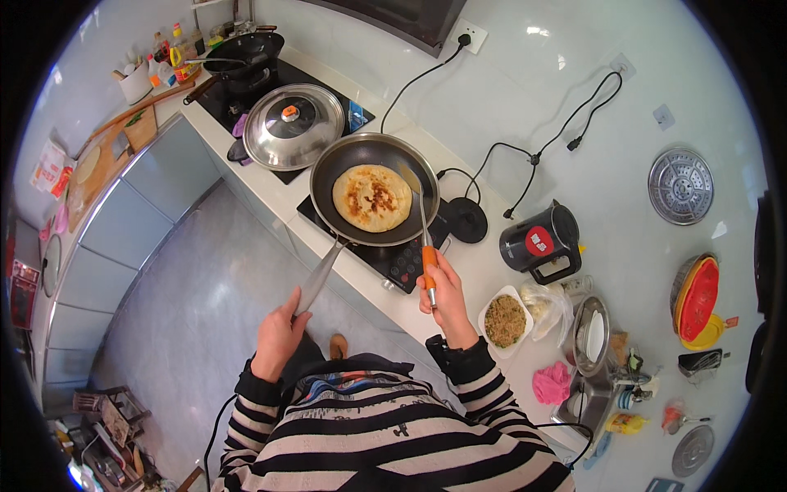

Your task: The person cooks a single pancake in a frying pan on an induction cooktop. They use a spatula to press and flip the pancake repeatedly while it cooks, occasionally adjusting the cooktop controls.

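Observation:
A round, flat bread [372, 198] with browned patches lies in a dark frying pan [326, 184] over a black portable cooktop [393, 267]. My left hand [280, 332] is closed around the pan's grey metal handle [321, 277]. In my right hand [447, 295] is the orange grip of a metal spatula [428, 258]. Its blade reaches into the pan along the right inner wall, beside the bread; whether it touches the bread I cannot tell.
Left of the pan, a domed lid [294, 126] covers part of a built-in cooktop, with a black wok [243, 55] behind. To the right stand an electric kettle [541, 240], a white dish of minced filling [505, 320] and a sink [590, 403]. A power cord [418, 77] runs behind the pan.

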`<state>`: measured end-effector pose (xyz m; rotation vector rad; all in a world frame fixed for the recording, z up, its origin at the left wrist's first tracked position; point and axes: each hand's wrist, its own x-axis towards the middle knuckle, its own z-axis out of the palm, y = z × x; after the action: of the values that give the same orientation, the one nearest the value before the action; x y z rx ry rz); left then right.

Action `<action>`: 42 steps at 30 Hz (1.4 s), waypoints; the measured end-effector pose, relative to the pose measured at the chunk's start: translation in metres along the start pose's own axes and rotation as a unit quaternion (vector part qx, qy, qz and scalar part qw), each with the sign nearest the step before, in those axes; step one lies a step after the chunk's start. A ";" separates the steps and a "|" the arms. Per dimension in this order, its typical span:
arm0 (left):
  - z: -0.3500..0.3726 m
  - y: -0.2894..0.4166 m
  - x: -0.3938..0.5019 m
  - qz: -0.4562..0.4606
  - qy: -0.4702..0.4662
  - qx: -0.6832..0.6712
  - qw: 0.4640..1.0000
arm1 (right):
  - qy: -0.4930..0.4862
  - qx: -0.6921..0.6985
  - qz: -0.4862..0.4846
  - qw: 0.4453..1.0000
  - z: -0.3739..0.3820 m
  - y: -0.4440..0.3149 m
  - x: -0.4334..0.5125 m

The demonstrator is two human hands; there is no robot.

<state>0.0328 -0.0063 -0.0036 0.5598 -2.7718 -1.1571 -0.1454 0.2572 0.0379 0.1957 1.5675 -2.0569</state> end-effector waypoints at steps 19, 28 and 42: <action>-0.005 0.003 0.001 -0.005 -0.008 0.014 1.000 | -0.155 0.071 0.147 0.974 0.003 -0.020 -0.038; -0.006 0.005 0.002 0.000 -0.005 0.003 1.000 | -0.129 0.018 0.136 0.982 0.022 0.000 -0.018; -0.006 0.005 0.002 -0.005 -0.012 -0.003 1.000 | 0.002 -0.090 -0.025 0.996 -0.003 -0.024 0.042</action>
<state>0.0307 -0.0080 0.0043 0.5622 -2.7881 -1.1822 -0.1933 0.2508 0.0391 0.0951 1.7654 -1.9384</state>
